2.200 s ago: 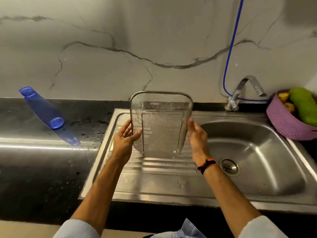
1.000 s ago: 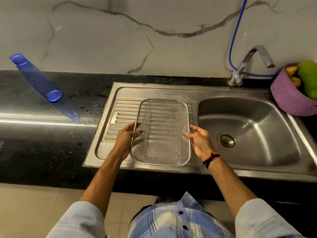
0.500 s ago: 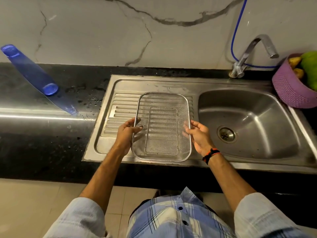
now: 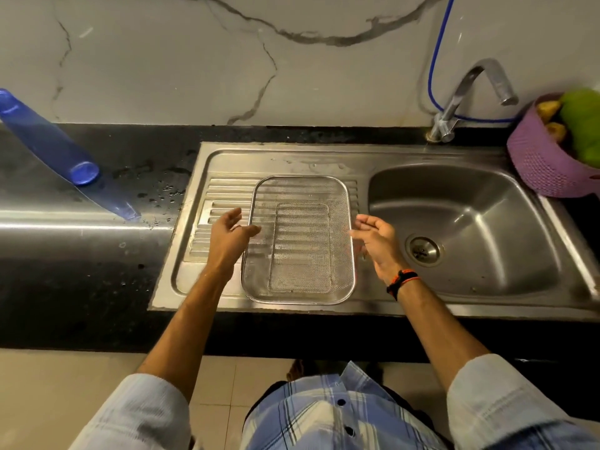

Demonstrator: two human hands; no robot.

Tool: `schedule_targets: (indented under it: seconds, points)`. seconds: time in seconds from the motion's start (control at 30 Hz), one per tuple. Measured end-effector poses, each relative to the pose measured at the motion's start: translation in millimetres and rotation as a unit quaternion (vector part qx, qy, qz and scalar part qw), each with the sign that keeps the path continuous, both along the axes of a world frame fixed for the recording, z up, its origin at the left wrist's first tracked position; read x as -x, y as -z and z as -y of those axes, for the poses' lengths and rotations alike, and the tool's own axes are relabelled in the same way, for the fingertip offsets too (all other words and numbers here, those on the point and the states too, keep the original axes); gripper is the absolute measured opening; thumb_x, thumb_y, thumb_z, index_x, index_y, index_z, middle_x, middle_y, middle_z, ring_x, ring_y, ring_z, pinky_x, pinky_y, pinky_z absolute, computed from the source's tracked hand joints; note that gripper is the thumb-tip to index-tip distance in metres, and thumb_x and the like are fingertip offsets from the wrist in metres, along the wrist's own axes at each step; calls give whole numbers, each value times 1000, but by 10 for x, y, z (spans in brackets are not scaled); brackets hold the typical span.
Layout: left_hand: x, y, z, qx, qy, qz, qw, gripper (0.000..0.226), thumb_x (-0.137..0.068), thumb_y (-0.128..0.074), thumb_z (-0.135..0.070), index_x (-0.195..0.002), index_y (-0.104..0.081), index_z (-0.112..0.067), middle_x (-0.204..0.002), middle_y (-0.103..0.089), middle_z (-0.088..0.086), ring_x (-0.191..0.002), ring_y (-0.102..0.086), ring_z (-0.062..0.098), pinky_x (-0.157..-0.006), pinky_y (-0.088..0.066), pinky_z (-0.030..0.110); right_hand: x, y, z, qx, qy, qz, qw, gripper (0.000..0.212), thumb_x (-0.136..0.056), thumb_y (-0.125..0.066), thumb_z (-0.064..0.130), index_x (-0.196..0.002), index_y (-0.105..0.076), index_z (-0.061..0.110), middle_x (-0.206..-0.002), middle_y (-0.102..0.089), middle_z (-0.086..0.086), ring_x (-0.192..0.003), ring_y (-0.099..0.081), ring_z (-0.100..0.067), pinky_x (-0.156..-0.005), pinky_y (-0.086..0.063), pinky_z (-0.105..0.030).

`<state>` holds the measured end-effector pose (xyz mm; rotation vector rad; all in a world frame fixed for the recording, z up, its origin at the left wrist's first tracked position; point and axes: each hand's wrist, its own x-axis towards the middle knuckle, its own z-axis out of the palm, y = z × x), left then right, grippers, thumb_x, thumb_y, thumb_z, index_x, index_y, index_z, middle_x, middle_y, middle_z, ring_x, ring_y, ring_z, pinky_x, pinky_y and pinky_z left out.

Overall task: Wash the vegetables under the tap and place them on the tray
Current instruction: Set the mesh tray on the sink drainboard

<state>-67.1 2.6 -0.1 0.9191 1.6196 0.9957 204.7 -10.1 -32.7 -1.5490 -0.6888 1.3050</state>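
A: Which step is shown?
B: The tray (image 4: 298, 238) is set at frame centre; left hand (image 4: 232, 237) and right hand (image 4: 376, 241) are held spread, empty.
A: Next?
B: Vegetables (image 4: 581, 121), upper right, are to be fetched for the tap (image 4: 470, 92).

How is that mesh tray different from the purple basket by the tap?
The tray is shiny metal mesh, see-through to the ribbed drainboard below; the basket is purple and opaque. The tray is flat, shallow and rectangular; the basket is deep and rounded. The tray holds nothing; the basket holds green and yellowish produce. The tray lies flat on the drainboard; the basket sits right of the sink. Both are open-topped holders.
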Motion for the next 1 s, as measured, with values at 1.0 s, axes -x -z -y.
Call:
schedule_targets:
  seconds: [1.0]
  points:
    - [-3911, -115, -863, 41, 158, 24, 986, 41, -87, -71, -2, -126, -60, -8, -122, -66, 10, -108, -66, 25, -82, -54, 40, -3167, -569, -905, -52, -5, 165, 985, 31, -85, -68, 3, -113, -62, 13, -109, -69, -4, -99, -66, -19, -88, -56, -34]
